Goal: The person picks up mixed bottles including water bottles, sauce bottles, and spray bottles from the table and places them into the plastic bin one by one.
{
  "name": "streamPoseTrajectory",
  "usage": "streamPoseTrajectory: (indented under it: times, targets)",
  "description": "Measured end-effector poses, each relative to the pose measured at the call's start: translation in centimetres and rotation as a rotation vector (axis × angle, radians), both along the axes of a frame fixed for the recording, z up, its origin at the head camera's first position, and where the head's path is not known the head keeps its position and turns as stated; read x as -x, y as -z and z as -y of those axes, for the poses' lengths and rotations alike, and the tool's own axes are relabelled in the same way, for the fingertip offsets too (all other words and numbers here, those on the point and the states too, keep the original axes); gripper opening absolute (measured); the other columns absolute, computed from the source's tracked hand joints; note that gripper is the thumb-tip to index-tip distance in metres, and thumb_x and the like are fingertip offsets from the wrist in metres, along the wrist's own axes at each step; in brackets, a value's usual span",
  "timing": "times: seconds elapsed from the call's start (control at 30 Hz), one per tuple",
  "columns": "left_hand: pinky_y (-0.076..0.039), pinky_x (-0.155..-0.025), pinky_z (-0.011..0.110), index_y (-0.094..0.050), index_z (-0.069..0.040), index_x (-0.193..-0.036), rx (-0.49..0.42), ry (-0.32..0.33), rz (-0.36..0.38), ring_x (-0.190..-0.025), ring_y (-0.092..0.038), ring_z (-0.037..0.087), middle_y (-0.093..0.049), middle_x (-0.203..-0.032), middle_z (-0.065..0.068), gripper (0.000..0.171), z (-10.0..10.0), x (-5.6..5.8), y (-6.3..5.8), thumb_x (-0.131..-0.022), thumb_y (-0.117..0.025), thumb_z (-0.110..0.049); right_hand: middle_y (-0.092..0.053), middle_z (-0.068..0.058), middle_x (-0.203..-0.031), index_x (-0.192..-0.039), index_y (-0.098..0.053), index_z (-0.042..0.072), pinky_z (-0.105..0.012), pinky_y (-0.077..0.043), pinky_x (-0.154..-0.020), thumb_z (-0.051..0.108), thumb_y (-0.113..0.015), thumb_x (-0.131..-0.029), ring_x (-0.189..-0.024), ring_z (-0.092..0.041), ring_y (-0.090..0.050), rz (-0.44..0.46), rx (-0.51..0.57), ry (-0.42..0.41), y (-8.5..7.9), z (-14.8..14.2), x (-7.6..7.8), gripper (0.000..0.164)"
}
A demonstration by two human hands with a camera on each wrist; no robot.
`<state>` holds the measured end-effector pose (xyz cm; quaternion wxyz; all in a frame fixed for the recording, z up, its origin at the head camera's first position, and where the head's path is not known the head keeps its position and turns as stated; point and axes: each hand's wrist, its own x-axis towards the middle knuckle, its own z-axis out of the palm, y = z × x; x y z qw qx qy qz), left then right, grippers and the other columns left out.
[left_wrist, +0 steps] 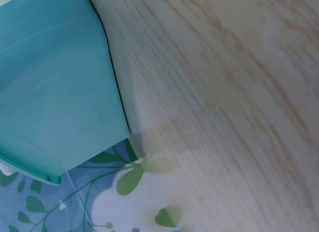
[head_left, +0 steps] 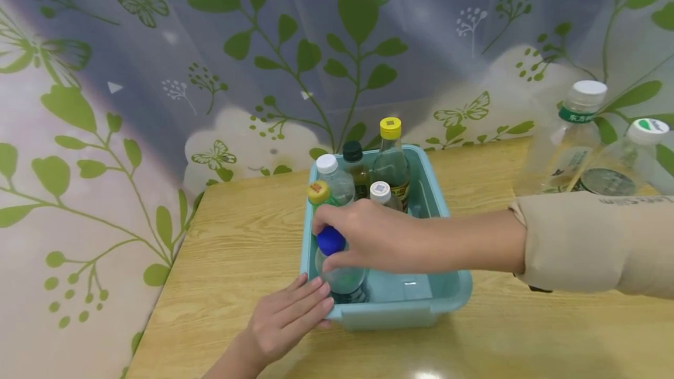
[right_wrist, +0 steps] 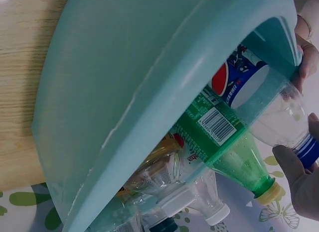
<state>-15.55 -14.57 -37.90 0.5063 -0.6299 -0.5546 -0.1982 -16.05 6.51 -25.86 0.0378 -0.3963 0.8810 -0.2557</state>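
Observation:
My right hand [head_left: 374, 235] pinches the blue cap [head_left: 330, 241] of a clear plastic bottle between thumb and fingers. That bottle [right_wrist: 281, 115], with a blue and red label, stands in the near left corner of a light blue plastic bin [head_left: 387, 316]. My left hand [head_left: 284, 314] rests on the bin's near left corner, its fingers fairly straight against the rim. Beside the blue-capped bottle is a green bottle [right_wrist: 241, 160] with a yellow cap. In the left wrist view only the bin's outer wall [left_wrist: 60, 87] shows, not the hand.
Farther back in the bin stand a white-capped clear bottle [head_left: 337, 183], a dark-capped bottle [head_left: 355, 168], a yellow-capped glass bottle [head_left: 391, 157] and another white-capped bottle [head_left: 381, 193]. Two large clear bottles, one green-banded [head_left: 571, 133], stand at right on the wooden table [head_left: 237, 233]. A patterned curtain [head_left: 295, 45] hangs behind.

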Motion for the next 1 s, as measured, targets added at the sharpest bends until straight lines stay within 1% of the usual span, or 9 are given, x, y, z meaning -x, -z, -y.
streamPoseTrajectory:
  times: [0.1, 0.27, 0.37, 0.5, 0.63, 0.73, 0.8, 0.87, 1.0]
  targets:
    - [-0.056, -0.087, 0.036, -0.066, 0.008, -0.108, -0.002, -0.002, -0.017, -0.097, -0.068, 0.027, -0.069, -0.100, 0.020, 0.031, 0.0, 0.1, 0.0, -0.091, -0.062, -0.017, -0.067, 0.001, -0.097, -0.110, -0.055, 0.011, -0.014, -0.054, -0.070, 0.028, -0.074, -0.083, -0.084, -0.009, -0.065, -0.010, -0.022, -0.008, 0.0, -0.1, 0.2, 0.038]
    - [-0.056, -0.087, 0.036, -0.066, 0.008, -0.107, 0.000, -0.007, -0.023, -0.096, -0.068, 0.026, -0.069, -0.099, 0.020, 0.031, -0.1, 0.1, -0.1, -0.091, -0.063, -0.018, -0.066, 0.006, -0.095, -0.111, -0.058, 0.011, -0.014, -0.054, -0.069, 0.032, -0.076, -0.081, -0.081, -0.007, -0.064, -0.080, -0.054, -0.039, -0.1, -0.3, 0.4, 0.041]
    - [-0.056, -0.088, 0.036, -0.066, 0.008, -0.107, -0.003, -0.010, -0.028, -0.098, -0.067, 0.026, -0.069, -0.101, 0.020, 0.031, 0.0, 0.1, -0.2, -0.091, -0.062, -0.017, -0.067, 0.006, -0.096, -0.113, -0.059, 0.010, -0.015, -0.054, -0.070, 0.034, -0.075, -0.081, -0.081, -0.006, -0.064, -0.138, -0.044, -0.070, -0.2, -0.3, 0.4, 0.043]
    - [-0.056, -0.087, 0.036, -0.066, 0.008, -0.107, -0.006, -0.013, -0.044, -0.099, -0.067, 0.027, -0.069, -0.101, 0.020, 0.031, -0.1, 0.1, -0.2, -0.091, -0.062, -0.017, -0.068, 0.003, -0.106, -0.118, -0.059, 0.009, -0.020, -0.056, -0.074, 0.038, -0.072, -0.083, -0.091, -0.008, -0.065, -0.248, -0.023, -0.086, -0.6, -0.8, 0.1, 0.047]
    - [-0.056, -0.088, 0.036, -0.066, 0.008, -0.107, -0.002, -0.008, -0.041, -0.100, -0.067, 0.027, -0.069, -0.102, 0.020, 0.030, -0.1, 0.2, -0.1, -0.091, -0.062, -0.017, -0.069, 0.001, -0.112, -0.119, -0.062, 0.010, -0.024, -0.057, -0.080, 0.041, -0.072, -0.082, -0.099, -0.009, -0.066, -0.384, 0.044, -0.108, -1.0, -1.7, -0.2, 0.049]
    - [-0.055, -0.090, 0.036, -0.066, 0.008, -0.107, -0.001, -0.001, -0.038, -0.101, -0.067, 0.027, -0.068, -0.103, 0.020, 0.030, -0.1, 0.2, -0.1, -0.091, -0.062, -0.017, -0.069, 0.001, -0.112, -0.119, -0.064, 0.010, -0.023, -0.057, -0.081, 0.042, -0.073, -0.080, -0.098, -0.009, -0.067, -0.486, 0.113, -0.134, -1.3, -2.4, -0.1, 0.051]
    - [-0.056, -0.089, 0.036, -0.066, 0.009, -0.107, -0.004, 0.003, -0.049, -0.100, -0.067, 0.027, -0.068, -0.103, 0.021, 0.030, -0.1, 0.3, -0.2, -0.091, -0.062, -0.016, -0.070, 0.000, -0.112, -0.119, -0.065, 0.009, -0.023, -0.057, -0.082, 0.041, -0.074, -0.079, -0.099, -0.010, -0.067, -0.546, 0.155, -0.147, -1.5, -2.8, 0.0, 0.052]
    - [-0.056, -0.089, 0.036, -0.066, 0.009, -0.106, -0.006, 0.007, -0.057, -0.100, -0.067, 0.027, -0.068, -0.103, 0.021, 0.030, -0.2, 0.3, -0.3, -0.091, -0.062, -0.016, -0.070, -0.001, -0.110, -0.117, -0.066, 0.009, -0.023, -0.058, -0.080, 0.039, -0.077, -0.077, -0.096, -0.010, -0.068, -0.588, 0.197, -0.156, -1.6, -3.4, 0.2, 0.052]
    - [-0.056, -0.088, 0.037, -0.067, 0.009, -0.106, -0.004, 0.007, -0.063, -0.100, -0.067, 0.027, -0.069, -0.102, 0.020, 0.029, -0.1, 0.5, -0.2, -0.091, -0.063, -0.016, -0.071, -0.003, -0.106, -0.113, -0.068, 0.006, -0.025, -0.058, -0.079, 0.032, -0.083, -0.071, -0.095, -0.013, -0.069, -0.632, 0.267, -0.157, -2.0, -4.6, 0.6, 0.051]
